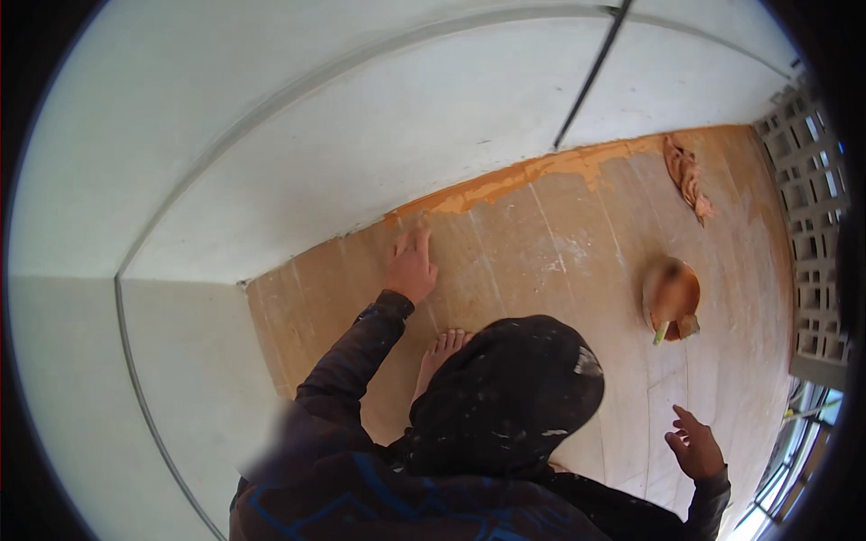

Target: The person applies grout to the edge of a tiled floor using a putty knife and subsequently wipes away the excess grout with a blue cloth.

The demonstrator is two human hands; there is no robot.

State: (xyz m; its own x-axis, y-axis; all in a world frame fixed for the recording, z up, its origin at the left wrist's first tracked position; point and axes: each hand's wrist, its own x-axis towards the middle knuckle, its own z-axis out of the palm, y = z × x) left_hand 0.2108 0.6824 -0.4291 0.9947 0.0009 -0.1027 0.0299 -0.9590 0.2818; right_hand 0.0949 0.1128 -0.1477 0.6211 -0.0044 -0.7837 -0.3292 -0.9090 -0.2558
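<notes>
Where the wall meets the floor, a band of orange filler paste (532, 176) runs along the joint, and the left hand (410, 266) is pressed to its near end, fingers held together and extended against the floor; whether they pinch a tool or only paste, I cannot tell. The left sleeve (347, 365), dark and flecked with pale spatter, stretches up to it. A bare foot (439, 353) rests flat on the tan tiled floor (541, 261) just below that hand. The right hand (695, 446) hovers well apart, low on the right, fingers spread and holding nothing. Farther out sits a round orange bowl (672, 298) (a pale-handled tool rests at its rim), and beyond it a crumpled orange rag (687, 176) near the wall. A white lattice block screen (807, 225) closes the right side.
</notes>
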